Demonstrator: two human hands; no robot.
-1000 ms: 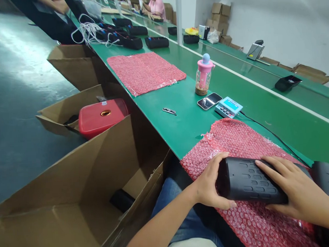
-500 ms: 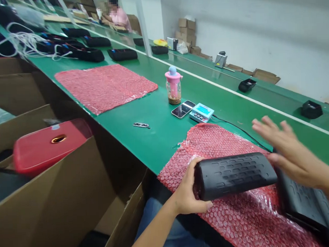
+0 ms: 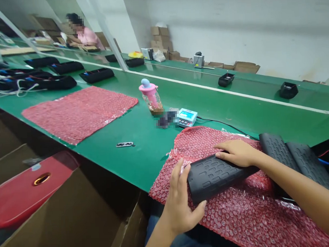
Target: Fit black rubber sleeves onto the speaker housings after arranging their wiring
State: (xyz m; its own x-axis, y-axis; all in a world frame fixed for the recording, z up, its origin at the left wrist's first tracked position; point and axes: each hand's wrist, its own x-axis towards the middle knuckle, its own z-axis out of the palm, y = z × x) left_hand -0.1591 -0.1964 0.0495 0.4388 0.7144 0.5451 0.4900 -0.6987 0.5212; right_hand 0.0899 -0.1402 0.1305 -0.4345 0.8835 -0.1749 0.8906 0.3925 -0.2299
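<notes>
Left fingers (image 3: 183, 178) splayed wide, right fingers (image 3: 226, 156) draped (grip unclear), likely steadying oblong black plastic casing (image 3: 209, 177) between them over red bubble wrap (image 3: 227, 218).

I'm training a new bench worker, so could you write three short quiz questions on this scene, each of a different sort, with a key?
1. True or false: the right grip is touching the handled black casing.

2. What lies beneath that casing?
a) white cables
b) red bubble wrap
c) a cardboard sheet

3. Fill in the blank: the clear bottle on the green table has a ____ lid with a blue ball on top.

Key:
1. True
2. b
3. pink
</notes>
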